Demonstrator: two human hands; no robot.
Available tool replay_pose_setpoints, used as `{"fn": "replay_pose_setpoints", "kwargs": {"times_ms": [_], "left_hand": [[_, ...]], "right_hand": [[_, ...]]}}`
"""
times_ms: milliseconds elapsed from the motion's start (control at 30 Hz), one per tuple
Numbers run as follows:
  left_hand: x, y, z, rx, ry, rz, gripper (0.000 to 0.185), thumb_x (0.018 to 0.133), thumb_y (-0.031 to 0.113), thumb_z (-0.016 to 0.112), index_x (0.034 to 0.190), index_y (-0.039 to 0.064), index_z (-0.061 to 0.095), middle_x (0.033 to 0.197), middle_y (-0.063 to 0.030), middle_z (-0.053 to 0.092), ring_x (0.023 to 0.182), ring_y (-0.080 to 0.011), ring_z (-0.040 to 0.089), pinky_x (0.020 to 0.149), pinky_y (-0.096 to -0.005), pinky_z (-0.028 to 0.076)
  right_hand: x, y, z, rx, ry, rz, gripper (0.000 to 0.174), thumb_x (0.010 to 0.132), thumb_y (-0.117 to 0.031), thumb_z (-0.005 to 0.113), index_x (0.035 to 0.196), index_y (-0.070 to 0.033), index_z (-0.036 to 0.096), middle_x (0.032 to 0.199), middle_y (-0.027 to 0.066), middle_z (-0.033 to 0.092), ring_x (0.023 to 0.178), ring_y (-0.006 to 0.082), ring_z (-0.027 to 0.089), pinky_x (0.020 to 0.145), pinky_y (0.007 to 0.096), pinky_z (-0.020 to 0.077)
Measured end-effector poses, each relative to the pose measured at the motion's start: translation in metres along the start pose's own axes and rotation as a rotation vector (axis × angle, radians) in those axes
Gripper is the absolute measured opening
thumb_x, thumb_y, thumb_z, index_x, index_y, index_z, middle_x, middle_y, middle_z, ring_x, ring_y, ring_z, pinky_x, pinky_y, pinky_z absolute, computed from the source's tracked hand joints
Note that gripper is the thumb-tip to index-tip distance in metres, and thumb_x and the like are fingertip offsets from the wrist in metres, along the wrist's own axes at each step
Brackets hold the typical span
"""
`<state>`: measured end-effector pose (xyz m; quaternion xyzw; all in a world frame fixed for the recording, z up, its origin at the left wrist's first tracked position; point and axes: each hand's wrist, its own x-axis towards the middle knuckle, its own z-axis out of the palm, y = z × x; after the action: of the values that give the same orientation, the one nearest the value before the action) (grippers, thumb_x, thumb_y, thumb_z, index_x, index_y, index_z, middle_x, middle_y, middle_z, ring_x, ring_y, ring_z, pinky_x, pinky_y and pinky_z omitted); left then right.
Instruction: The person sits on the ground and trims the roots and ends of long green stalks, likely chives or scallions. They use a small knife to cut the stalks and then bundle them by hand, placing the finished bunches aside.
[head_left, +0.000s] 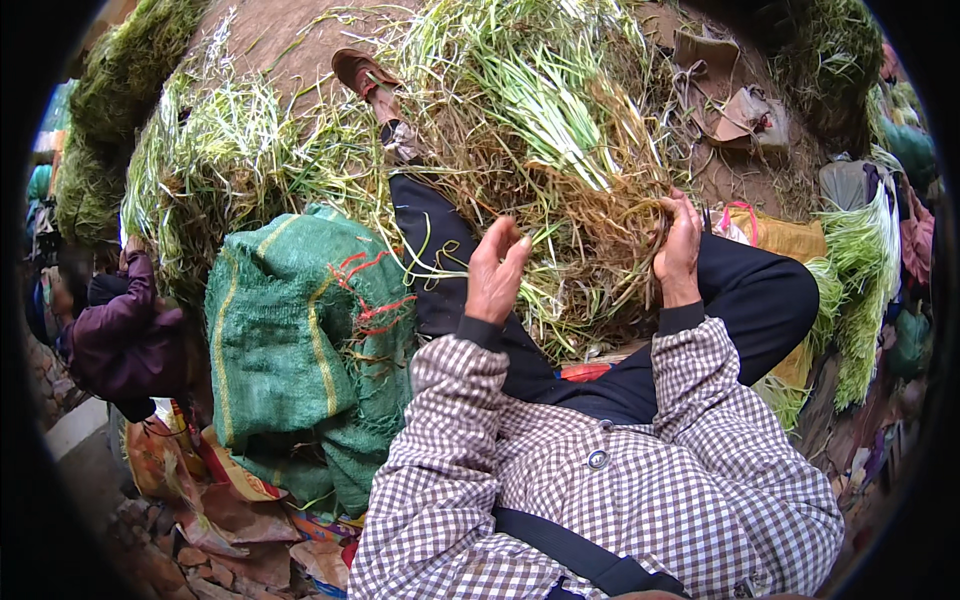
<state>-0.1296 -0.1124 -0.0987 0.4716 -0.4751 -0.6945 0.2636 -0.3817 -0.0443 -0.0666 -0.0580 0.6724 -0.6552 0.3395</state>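
Between my legs lies a large heap of long green stalks (551, 112) with pale lower ends and brown, dry, stringy matter (592, 225) among them. On the right, my right hand (679, 244) is closed around a bundle of the brown strands at the heap's near edge. Raised over my thigh, my left hand (497, 270) has its fingers apart and curled, near a few loose green blades; whether it touches any cannot be told. A green woven sack (300, 322) with yellow stripes rests beside my leg on the left.
More stalks (217, 142) are piled at upper left, beside a person in a purple top (131, 337). A yellow sack (784, 236) and pale green stalks (862, 292) lie on the right. Worn scraps (742, 120) lie at upper right; crumpled sacking (232, 525) is at lower left.
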Motion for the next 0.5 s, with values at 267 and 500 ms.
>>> {"fn": "replay_pose_setpoints", "kwargs": {"times_ms": [267,500], "left_hand": [[0.053,-0.035,0.083,-0.775,-0.142,-0.230,0.034,0.085,-0.004,0.062,0.118,0.002,0.055,0.092,-0.0017,0.062,0.072,-0.0089,0.059,0.054,-0.0218,0.048],[0.025,-0.033,0.063,-0.612,-0.111,-0.079,0.037,0.083,-0.005,0.063,0.119,0.003,0.056,0.097,-0.0014,0.065,0.078,-0.0085,0.061,0.065,-0.0228,0.051]], "right_hand": [[0.008,0.043,-0.024,0.035,0.053,-0.058,0.019,0.088,-0.007,0.051,0.107,-0.003,0.053,0.087,0.0045,0.059,0.070,0.0149,0.058,0.059,0.0276,0.0477],[-0.001,0.030,0.002,-0.591,-0.371,-0.265,0.027,0.092,-0.021,0.062,0.112,-0.003,0.063,0.100,0.0103,0.066,0.089,0.0204,0.063,0.080,0.0319,0.0499]]}}
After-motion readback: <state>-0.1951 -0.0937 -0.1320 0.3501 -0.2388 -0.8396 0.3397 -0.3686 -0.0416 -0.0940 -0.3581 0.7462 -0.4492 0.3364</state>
